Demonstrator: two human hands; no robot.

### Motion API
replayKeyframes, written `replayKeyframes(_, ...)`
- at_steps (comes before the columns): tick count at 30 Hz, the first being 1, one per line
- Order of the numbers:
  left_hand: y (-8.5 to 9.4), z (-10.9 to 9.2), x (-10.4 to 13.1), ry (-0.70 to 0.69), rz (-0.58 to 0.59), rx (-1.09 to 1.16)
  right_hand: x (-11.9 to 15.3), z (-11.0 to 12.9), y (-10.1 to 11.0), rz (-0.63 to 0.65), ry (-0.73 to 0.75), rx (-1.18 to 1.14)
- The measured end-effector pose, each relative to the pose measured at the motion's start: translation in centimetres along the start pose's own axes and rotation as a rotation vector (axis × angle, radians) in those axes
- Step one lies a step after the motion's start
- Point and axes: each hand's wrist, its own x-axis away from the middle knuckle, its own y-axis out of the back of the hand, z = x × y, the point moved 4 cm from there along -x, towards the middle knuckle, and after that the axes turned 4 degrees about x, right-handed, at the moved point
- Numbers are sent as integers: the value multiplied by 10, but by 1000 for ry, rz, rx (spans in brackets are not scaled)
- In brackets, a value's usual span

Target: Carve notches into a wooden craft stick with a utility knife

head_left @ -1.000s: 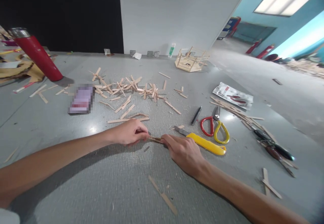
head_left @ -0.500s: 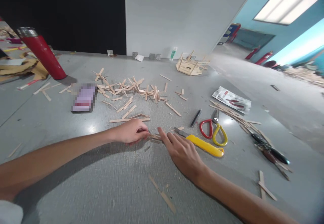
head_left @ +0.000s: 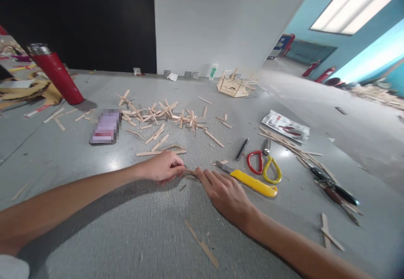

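Near the middle of the grey table, my left hand pinches one end of a thin wooden piece. The fingers of my right hand are closed on its other end, low over the tabletop. Just right of my right hand lies a yellow utility knife with its blade out. Beyond my left hand lie loose wooden sticks. A split stick rests on the table nearer to me. The fingertips hide part of the held piece.
Red and yellow-handled scissors, a black pen and dark-handled pliers lie to the right. Farther back are a heap of sticks, a wooden frame model, a phone and a red bottle.
The raised index finger of my right hand has come down onto the wooden piece. The camera view has shifted slightly; my left hand keeps its pinch.
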Motion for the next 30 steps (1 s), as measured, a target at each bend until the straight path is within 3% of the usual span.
replayKeyframes(18,-1,-2,1,-32,-11,-25,-8,2,1,247,11,1)
replayKeyframes(26,-1,-3,1,-50,-25,-57,-9,6,16,212,5,57)
replayKeyframes(30,0,-5,1,-36,-10,-52,-7,6,13,204,-1,84)
